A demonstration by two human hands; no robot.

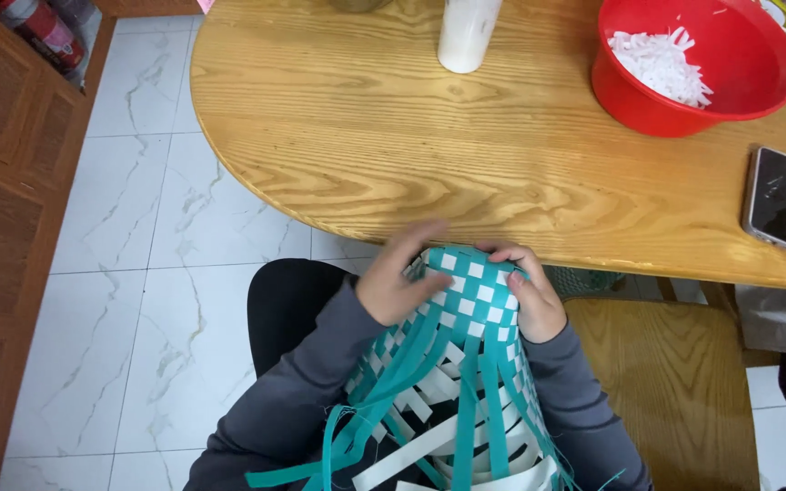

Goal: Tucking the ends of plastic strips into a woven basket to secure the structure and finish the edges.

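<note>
Both hands, left hand [396, 277] and right hand [531, 300], grip the teal-and-white woven basket [466, 300]. Risk: loose strips [429, 427] may slip, loosening the weave.

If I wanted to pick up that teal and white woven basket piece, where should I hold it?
Probably at the tightly woven checkered end of the woven basket, one hand from each side, as the left hand and right hand grip it. The loose strips toward the lap would likely bend or slip.
</note>
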